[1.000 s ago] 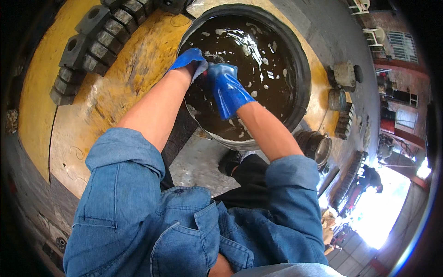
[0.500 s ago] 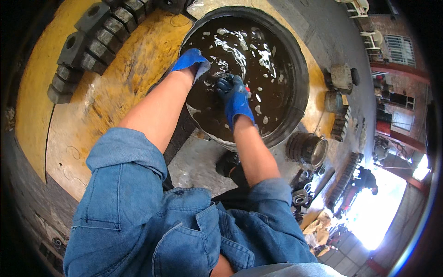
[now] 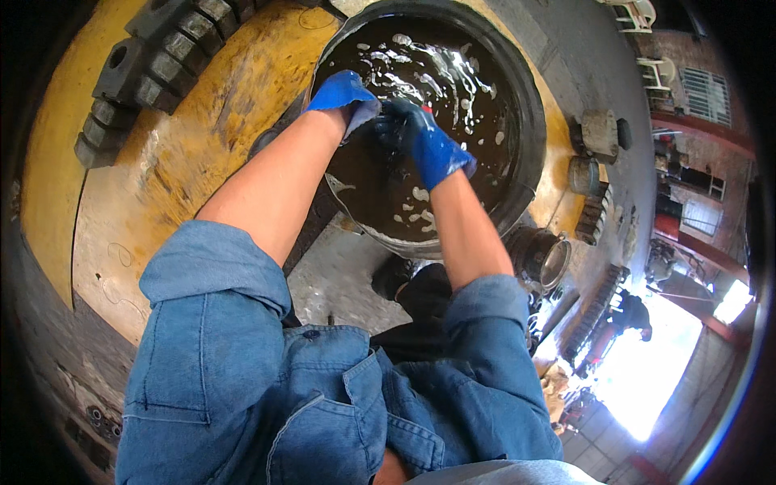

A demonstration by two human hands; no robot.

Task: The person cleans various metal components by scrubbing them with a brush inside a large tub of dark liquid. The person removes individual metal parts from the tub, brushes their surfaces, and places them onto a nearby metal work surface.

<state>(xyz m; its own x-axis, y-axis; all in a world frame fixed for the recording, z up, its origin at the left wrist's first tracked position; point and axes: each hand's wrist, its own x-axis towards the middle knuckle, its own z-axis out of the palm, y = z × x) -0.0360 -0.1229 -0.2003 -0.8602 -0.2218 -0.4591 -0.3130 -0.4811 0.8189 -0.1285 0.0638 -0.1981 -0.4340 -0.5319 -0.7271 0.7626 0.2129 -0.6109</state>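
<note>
A large round black tub point(image 3: 527, 153) is filled with dark brown liquid point(image 3: 477, 174), with pale foam and bright reflections on its surface. Over its left part, my left hand point(image 3: 346, 95) wears a blue glove with a loose cuff; its fingers are hidden behind the glove. Close beside it, my right hand point(image 3: 414, 133), in a wet blue glove with dark fingers, is closed just above the liquid. A small red part point(image 3: 427, 109) of something shows at its knuckles, but its kind cannot be made out. Whatever lies between the hands is hidden.
Left of the tub, a worn yellow surface point(image 3: 202, 121) bears a row of dark metal blocks point(image 3: 166, 73). On the right are a metal ring-shaped part point(image 3: 540, 257), a blocky metal piece point(image 3: 599, 133) and a ridged metal part point(image 3: 594, 214). A person point(image 3: 632, 315) is near the bright doorway.
My right hand has moved up and left, toward my left hand. The tub sits slightly higher in the view, and the foam and ripples have shifted.
</note>
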